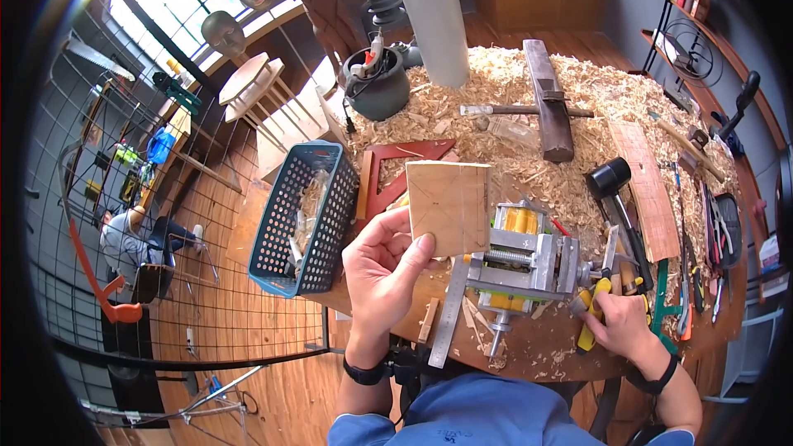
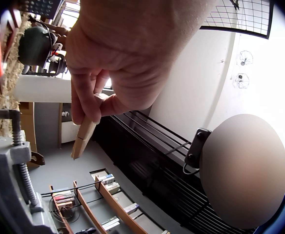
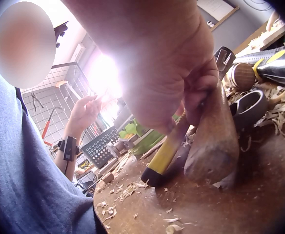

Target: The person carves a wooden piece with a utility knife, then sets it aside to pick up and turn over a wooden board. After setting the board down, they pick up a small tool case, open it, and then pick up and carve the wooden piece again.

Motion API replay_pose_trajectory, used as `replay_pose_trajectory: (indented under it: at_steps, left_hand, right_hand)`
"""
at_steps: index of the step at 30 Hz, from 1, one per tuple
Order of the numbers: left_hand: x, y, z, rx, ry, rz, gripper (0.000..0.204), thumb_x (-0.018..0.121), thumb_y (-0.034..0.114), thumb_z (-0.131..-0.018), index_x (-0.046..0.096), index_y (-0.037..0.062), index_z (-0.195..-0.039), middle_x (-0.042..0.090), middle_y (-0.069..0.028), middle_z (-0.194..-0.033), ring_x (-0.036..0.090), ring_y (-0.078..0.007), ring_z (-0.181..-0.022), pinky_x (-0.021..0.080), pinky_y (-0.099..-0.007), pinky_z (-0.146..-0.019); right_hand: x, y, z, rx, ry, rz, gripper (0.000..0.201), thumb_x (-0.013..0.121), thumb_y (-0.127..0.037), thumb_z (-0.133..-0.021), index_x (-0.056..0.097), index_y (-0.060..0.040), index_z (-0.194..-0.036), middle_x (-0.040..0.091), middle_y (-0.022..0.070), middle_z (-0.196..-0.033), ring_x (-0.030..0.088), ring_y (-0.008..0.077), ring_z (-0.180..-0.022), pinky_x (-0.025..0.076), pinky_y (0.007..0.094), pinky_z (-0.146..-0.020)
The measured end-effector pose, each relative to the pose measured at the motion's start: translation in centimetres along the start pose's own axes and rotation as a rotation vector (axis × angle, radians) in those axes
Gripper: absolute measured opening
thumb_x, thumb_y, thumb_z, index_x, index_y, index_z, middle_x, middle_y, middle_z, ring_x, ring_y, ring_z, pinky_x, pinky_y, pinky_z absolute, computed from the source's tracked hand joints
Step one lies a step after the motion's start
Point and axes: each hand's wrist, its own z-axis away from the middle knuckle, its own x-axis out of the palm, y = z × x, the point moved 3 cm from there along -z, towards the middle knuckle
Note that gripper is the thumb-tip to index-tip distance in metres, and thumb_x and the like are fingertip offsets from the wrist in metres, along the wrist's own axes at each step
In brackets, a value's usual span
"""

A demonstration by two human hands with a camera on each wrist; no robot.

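The left hand (image 1: 382,277) holds up a flat, squarish wooden board (image 1: 450,206) by its lower left part, thumb in front. Faint pencil lines show on the board's face. In the left wrist view the board (image 2: 84,136) appears edge-on, pinched between the thumb and fingers of the left hand (image 2: 120,58). Low over the table's right front, the right hand (image 1: 621,322) has its fingers round a yellow tool handle (image 1: 586,339). The right wrist view shows this handle (image 3: 164,158) with its black end, under the right hand (image 3: 157,73), beside a thick wooden handle (image 3: 213,146).
A metal vise (image 1: 524,260) stands between the hands, with a steel ruler (image 1: 448,314) at its left. A blue basket (image 1: 285,223) is at the table's left edge. Behind are a red square frame (image 1: 384,173), a black mallet (image 1: 609,178) and wood shavings (image 1: 496,74). Several tools lie at right.
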Motion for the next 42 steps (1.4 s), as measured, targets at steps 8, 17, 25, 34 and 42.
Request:
replay_pose_trajectory:
  at_steps: [8, 17, 25, 34, 42]
  left_hand:
    - [0.1, -0.4, 0.3, 0.005, -0.023, 0.111, 0.037, 0.066, -0.002, -0.096, 0.058, -0.0095, -0.131, 0.072, -0.0126, -0.112, 0.071, -0.0122, -0.093, 0.061, -0.0249, -0.075]
    - [-0.9, -2.1, 2.6, -0.036, -0.070, 0.259, 0.038, 0.066, -0.002, -0.096, 0.057, -0.0079, -0.132, 0.072, -0.0121, -0.115, 0.071, -0.0130, -0.093, 0.061, -0.0267, -0.077]
    - [-1.6, -2.6, 5.6, -0.095, -0.102, 0.331, 0.040, 0.065, -0.003, -0.096, 0.055, -0.0063, -0.134, 0.070, -0.0126, -0.119, 0.071, -0.0148, -0.100, 0.062, -0.0278, -0.080]
    - [-1.3, -1.5, 7.3, -0.084, -0.083, 0.353, 0.041, 0.065, -0.004, -0.095, 0.053, -0.0057, -0.135, 0.070, -0.0131, -0.120, 0.071, -0.0156, -0.100, 0.062, -0.0280, -0.080]
    - [0.1, -0.8, 8.4, -0.050, -0.177, 0.292, 0.042, 0.065, -0.005, -0.095, 0.053, -0.0056, -0.135, 0.070, -0.0124, -0.119, 0.071, -0.0153, -0.100, 0.062, -0.0281, -0.080]
  right_hand:
    - [0.4, 0.3, 0.2, 0.013, 0.024, 0.010, 0.033, 0.083, -0.027, -0.080, 0.056, -0.0073, -0.079, 0.062, 0.0125, -0.060, 0.065, 0.0339, -0.056, 0.048, 0.0445, -0.053]
    - [0.1, -0.3, 0.3, 0.060, 0.048, 0.026, 0.032, 0.084, -0.029, -0.078, 0.059, -0.0080, -0.079, 0.065, 0.0138, -0.063, 0.067, 0.0353, -0.060, 0.051, 0.0440, -0.056]
    - [0.2, -0.6, 0.4, 0.110, 0.094, -0.003, 0.032, 0.083, -0.028, -0.078, 0.060, -0.0060, -0.080, 0.065, 0.0146, -0.063, 0.068, 0.0375, -0.063, 0.052, 0.0454, -0.058]
    - [0.0, -0.5, 0.3, 0.193, 0.084, -0.105, 0.032, 0.083, -0.027, -0.078, 0.062, -0.0036, -0.078, 0.066, 0.0160, -0.064, 0.067, 0.0373, -0.062, 0.052, 0.0444, -0.059]
    - [-4.1, -5.0, 0.7, 0.225, 0.296, -0.368, 0.018, 0.079, -0.017, -0.087, 0.070, -0.0015, -0.083, 0.061, 0.0087, -0.058, 0.056, 0.0140, -0.049, 0.042, 0.0312, -0.050]
